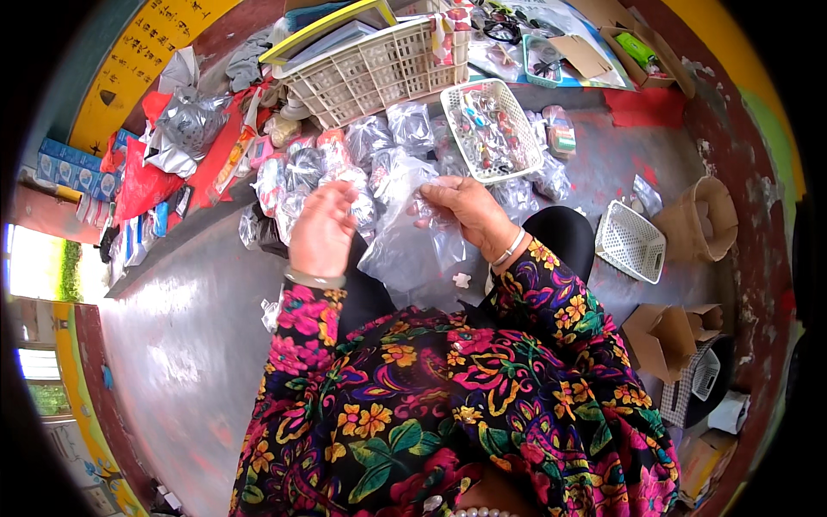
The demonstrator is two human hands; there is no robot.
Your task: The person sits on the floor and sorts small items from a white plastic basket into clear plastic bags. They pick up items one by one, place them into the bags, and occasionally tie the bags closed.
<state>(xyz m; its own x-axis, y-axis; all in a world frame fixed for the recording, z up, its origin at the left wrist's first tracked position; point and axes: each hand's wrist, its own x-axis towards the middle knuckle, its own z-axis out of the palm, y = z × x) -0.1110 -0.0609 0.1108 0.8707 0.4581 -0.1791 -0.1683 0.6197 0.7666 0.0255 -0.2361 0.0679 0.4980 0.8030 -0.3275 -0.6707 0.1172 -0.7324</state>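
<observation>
Take the white basket of small packets [508, 176] as your landmark. Your right hand [472, 211], just on your side of that basket, has its thumb and fingers clamped on the edge of a clear plastic bag [407, 263], which hangs to the basket's left and nearer to you. Your left hand [323, 228] is raised farther left of the basket, apart from your right one; its curled fingers are blurred, so I cannot tell whether they grip anything. Wrapped bundles [369, 138] lie left of the basket, and a slatted beige crate [370, 79] stands beyond it, to the left. A second white basket [633, 241] and a brown paper bag [689, 228] stand to its right.
</observation>
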